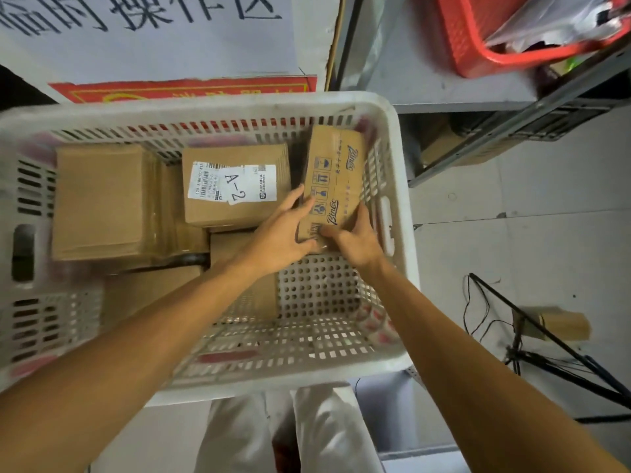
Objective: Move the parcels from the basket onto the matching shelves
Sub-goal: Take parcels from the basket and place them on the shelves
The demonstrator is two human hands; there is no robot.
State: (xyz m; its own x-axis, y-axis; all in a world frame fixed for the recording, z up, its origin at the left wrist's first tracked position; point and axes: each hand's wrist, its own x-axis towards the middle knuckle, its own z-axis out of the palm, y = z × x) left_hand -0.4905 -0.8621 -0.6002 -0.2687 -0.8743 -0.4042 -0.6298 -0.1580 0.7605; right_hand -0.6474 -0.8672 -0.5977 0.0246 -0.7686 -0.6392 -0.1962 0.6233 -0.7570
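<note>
The printed carton [336, 172] lay at the far right of the white basket [218, 104], against its right wall, long axis running away from the person. Both hands met at its near end: the left hand [283, 230] clasped the left edge and the right hand [355, 237] gripped the right corner, thumb across the top

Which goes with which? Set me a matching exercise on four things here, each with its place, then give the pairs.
1 printed carton
2 A-2 box
3 red basket
4 plain box

a on the grey shelf
b left end of the white basket
c gripped by left hand and right hand
d middle of the white basket

Pairs: 1-c, 2-d, 3-a, 4-b.
</note>
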